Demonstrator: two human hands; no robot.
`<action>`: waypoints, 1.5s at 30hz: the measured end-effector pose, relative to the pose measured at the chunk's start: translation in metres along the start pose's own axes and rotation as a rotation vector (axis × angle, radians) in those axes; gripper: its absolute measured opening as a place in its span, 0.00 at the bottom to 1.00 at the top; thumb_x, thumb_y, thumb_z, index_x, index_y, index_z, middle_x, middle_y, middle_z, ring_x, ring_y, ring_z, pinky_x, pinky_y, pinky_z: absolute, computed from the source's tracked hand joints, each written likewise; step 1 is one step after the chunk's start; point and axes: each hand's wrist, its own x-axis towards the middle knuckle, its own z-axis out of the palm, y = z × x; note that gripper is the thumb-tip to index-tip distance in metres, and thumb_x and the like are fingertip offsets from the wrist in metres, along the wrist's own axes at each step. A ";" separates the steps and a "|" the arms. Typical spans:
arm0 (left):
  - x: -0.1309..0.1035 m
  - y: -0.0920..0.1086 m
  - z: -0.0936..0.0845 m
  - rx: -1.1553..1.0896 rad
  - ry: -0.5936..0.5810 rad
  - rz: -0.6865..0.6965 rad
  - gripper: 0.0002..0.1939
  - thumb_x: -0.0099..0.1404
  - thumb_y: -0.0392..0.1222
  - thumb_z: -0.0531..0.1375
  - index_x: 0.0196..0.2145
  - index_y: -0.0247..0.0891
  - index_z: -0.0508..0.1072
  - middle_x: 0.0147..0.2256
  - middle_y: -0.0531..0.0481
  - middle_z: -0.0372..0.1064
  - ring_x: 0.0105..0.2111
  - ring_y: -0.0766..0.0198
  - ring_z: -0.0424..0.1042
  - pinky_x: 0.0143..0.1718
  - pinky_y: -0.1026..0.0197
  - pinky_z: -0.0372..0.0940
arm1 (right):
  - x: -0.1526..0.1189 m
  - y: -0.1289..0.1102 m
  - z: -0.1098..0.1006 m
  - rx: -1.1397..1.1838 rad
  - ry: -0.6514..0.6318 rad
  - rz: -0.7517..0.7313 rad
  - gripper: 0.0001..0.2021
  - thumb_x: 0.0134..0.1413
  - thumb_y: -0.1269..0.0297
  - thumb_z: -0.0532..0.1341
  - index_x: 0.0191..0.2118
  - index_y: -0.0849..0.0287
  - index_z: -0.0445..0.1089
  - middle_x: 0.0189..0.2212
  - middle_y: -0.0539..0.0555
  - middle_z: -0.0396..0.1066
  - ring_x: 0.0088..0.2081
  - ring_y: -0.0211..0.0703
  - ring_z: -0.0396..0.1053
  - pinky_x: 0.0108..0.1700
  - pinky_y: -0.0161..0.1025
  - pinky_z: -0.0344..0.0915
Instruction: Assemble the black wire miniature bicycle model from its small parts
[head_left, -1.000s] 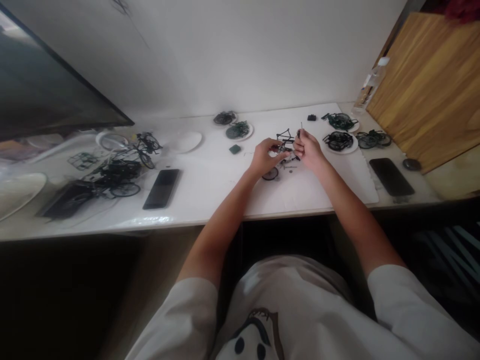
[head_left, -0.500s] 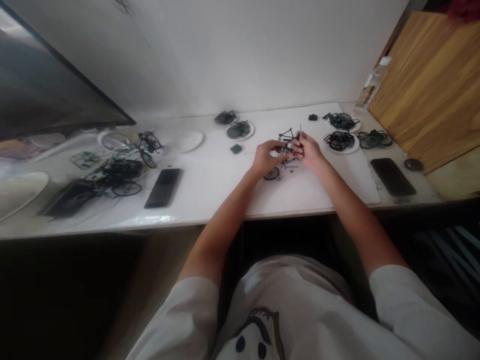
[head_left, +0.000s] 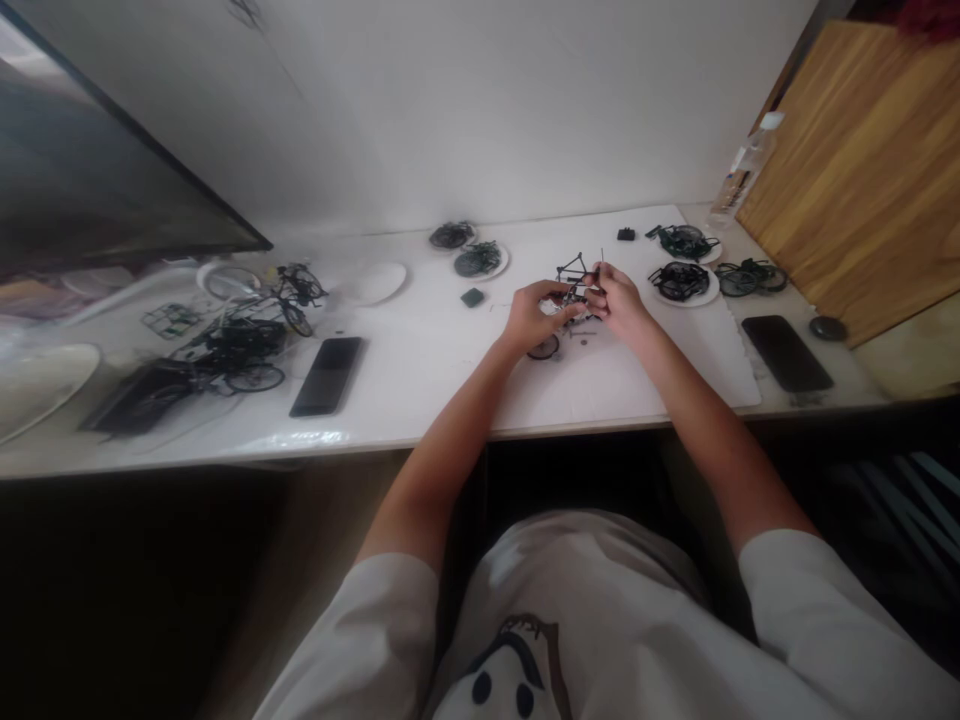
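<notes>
- We note the left hand (head_left: 534, 315) with thumb and fingers closed around part of a small dark frame (head_left: 572, 268); the exact grip point is hidden by the fingers.
- We see the right hand (head_left: 619, 300) just beside it, fingers curled, pinching a thin rod (head_left: 601, 257) that points up and away from us.
- Frame position: between our two hands, over the white sheet (head_left: 600, 390), its open tubes showing beyond the fingertips.
- Below the left hand we record a wheel (head_left: 544, 347); we cannot tell whether it joins the frame. Small loose bits (head_left: 583, 342) lie to its right.
- Left of the hands: a green block (head_left: 472, 297). Beyond it, two plates of dark bike parts (head_left: 480, 259).
- Right of the hands: two more plates of similar parts (head_left: 679, 282), with a green bike (head_left: 751, 278) just beside them. A black block (head_left: 625, 235) sits near the wall (head_left: 525, 110).
- Far left we log a cluster of bikes (head_left: 240, 350), partly blurred, and a phone (head_left: 326, 376) lying flat nearby; a white disc (head_left: 379, 283) lies beyond the phone.
- Far right: a second phone (head_left: 787, 353), a round dark object (head_left: 828, 328), and a clear bottle (head_left: 742, 172) upright by the wooden board (head_left: 862, 170).
</notes>
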 end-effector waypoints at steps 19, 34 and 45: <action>0.000 0.004 -0.001 0.005 -0.032 0.001 0.25 0.58 0.60 0.78 0.44 0.39 0.85 0.43 0.40 0.84 0.44 0.51 0.83 0.50 0.50 0.76 | 0.002 0.008 0.001 -0.057 0.026 -0.074 0.27 0.63 0.35 0.69 0.39 0.51 0.60 0.31 0.44 0.67 0.19 0.29 0.50 0.18 0.31 0.46; 0.000 0.009 -0.003 -0.042 -0.081 0.009 0.25 0.63 0.65 0.72 0.41 0.39 0.85 0.41 0.40 0.84 0.41 0.56 0.82 0.47 0.53 0.76 | -0.005 0.007 0.010 -0.146 0.008 -0.143 0.28 0.64 0.30 0.65 0.40 0.49 0.58 0.29 0.44 0.67 0.19 0.29 0.49 0.18 0.31 0.46; 0.002 0.003 -0.003 0.016 -0.069 -0.032 0.30 0.68 0.71 0.64 0.41 0.39 0.84 0.39 0.41 0.83 0.38 0.57 0.81 0.46 0.53 0.74 | -0.015 0.008 0.019 -0.222 -0.033 -0.143 0.29 0.60 0.28 0.67 0.43 0.48 0.61 0.29 0.46 0.65 0.23 0.35 0.58 0.19 0.33 0.49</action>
